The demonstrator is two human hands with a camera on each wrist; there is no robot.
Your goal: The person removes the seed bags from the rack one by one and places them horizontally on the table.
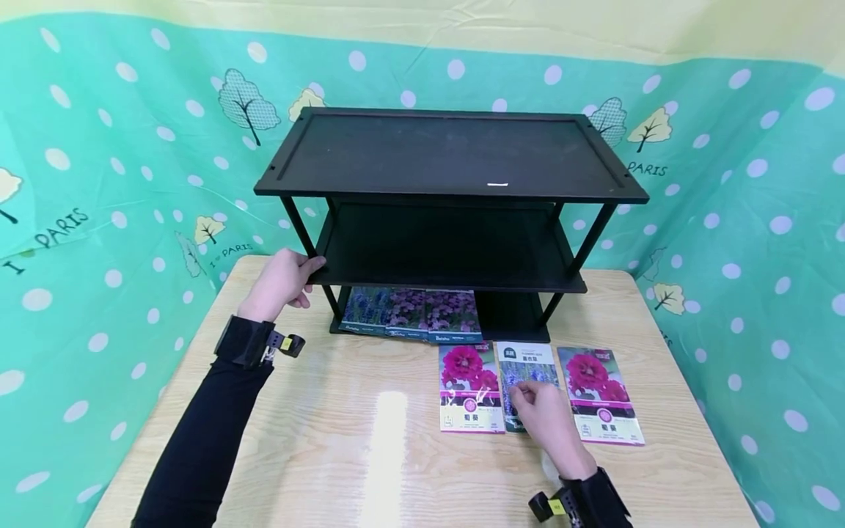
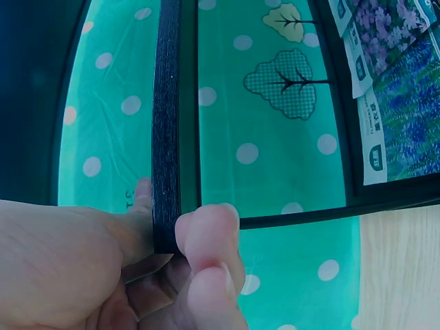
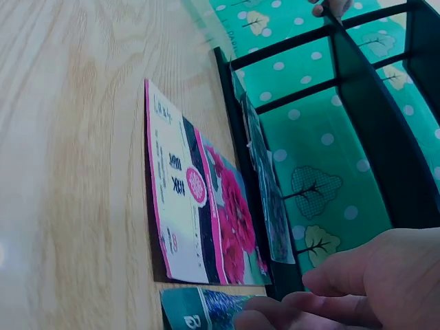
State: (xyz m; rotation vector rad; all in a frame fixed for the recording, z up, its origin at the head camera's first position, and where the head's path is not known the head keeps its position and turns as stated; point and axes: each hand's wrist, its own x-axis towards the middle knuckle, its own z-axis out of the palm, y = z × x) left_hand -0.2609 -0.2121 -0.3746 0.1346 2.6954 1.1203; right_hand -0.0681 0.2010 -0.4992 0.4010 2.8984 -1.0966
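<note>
At the left, my left hand [image 1: 282, 282] grips the corner of the middle tier of a black three-tier shelf [image 1: 449, 246]; the left wrist view shows fingers and thumb around the tier's edge [image 2: 167, 124]. My right hand [image 1: 548, 422] is over a lavender seed packet [image 1: 528, 353] on the table, its fingers loosely bent. Whether the fingertips touch the packet is hard to see. Hollyhock packets flank it: one to the left [image 1: 470, 389], one to the right [image 1: 599, 396]. Three purple and blue flower packets [image 1: 409, 315] lie on the bottom tier.
A light wooden table [image 1: 317, 440] bears the shelf and the loose packets. Behind and beside it hangs a green dotted curtain [image 1: 119, 242]. A small white mark [image 1: 497, 185] shows on the top tier.
</note>
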